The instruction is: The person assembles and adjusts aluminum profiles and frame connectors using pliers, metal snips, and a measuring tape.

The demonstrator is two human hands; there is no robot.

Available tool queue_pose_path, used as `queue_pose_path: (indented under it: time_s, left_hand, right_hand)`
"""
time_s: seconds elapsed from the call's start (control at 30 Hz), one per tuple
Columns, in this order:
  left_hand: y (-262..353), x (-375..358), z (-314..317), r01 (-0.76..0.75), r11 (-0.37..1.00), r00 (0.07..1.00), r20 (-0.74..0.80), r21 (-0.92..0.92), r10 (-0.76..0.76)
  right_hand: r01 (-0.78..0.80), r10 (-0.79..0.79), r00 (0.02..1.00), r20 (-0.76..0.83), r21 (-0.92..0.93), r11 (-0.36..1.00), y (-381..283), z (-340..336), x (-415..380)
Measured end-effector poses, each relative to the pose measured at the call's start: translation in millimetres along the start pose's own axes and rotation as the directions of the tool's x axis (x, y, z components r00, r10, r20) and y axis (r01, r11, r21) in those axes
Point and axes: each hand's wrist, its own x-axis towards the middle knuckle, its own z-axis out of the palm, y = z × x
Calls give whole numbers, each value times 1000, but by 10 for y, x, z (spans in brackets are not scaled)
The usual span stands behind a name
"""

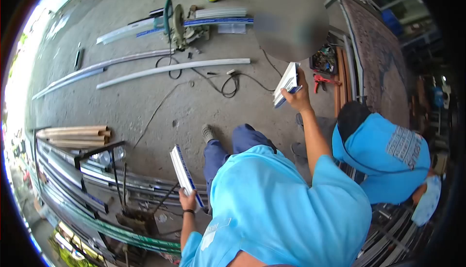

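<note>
My left hand [187, 200] is closed round the lower end of a short white profile piece [183, 172], which has a blue printed strip along one edge. That piece slants up and away, beside my knee. Out to the right, my right hand [298, 93] grips a second short white profile piece [287, 83], with ridged faces and blue film at its edge. Thumb and fingers wrap its side. The two pieces are held well apart, above the concrete floor [165, 116].
A cut-off saw [179, 26] stands on the floor with blue-filmed profiles. Long pale profiles [174, 72] and a black cable [233, 82] lie before me. A metal rack [92, 189] holds profiles at left. A person in a blue cap [383, 155] is close at right, near a red tool [323, 81].
</note>
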Motion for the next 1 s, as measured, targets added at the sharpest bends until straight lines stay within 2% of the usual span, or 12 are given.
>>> queue_pose_path:
  time_s: [0.03, 0.1, 0.17, 0.23, 0.3, 0.43, 0.5, 0.6, 0.7, 0.77, 0.87, 1.0]
  left_hand:
    - [188, 499, -103, 106, 991, 994, 44, -80, -103]
    - [832, 1241, -387, -93, 984, 994, 64, 153, 84]
    - [1585, 1842, -591, -244, 948, 965, 147, 203, 216]
    - [2569, 2176, -607, -217, 969, 963, 189, 120, 193]
    - [2960, 2771, -397, -190, 968, 970, 184, 163, 160]
    - [4299, 3185, 57, -2, 972, 947, 314, 237, -75]
    - [4551, 3425, 413, -62, 958, 956, 293, 279, -23]
    - [5074, 3468, 783, 30, 963, 945, 306, 269, -115]
    - [5546, 3702, 1057, -14, 980, 958, 283, 201, -45]
    - [5930, 3829, 1160, 10, 998, 959, 282, 58, -26]
    - [6900, 3916, 1110, -45, 995, 967, 253, 93, 21]
    - [7433, 4702, 1390, -43, 998, 964, 266, 39, 31]
  right_hand:
    - [14, -14, 1000, -4, -28, 1000, -39, 5, 70]
    - [24, -27, 999, -26, -95, 995, -25, -55, 112]
    - [-93, 86, 991, -103, -67, 993, 16, -103, 109]
    - [-176, 167, 972, -166, -40, 984, 119, -149, 191]
    - [-197, 182, 960, -214, -52, 979, 269, -161, 319]
    - [-140, 106, 969, -222, -147, 979, 582, -177, 872]
    - [-180, 155, 967, -201, -116, 977, 818, -255, 1275]
    - [-190, 157, 956, -250, -114, 975, 1055, -356, 1824]
    - [-173, 150, 972, -179, -122, 977, 1580, -493, 2544]
    - [-222, 219, 969, -117, -14, 975, 1407, -502, 3224]
    - [-155, 166, 984, -66, 155, 976, 1675, -318, 4135]
    - [-129, 124, 992, 40, 218, 967, 1640, 14, 5352]
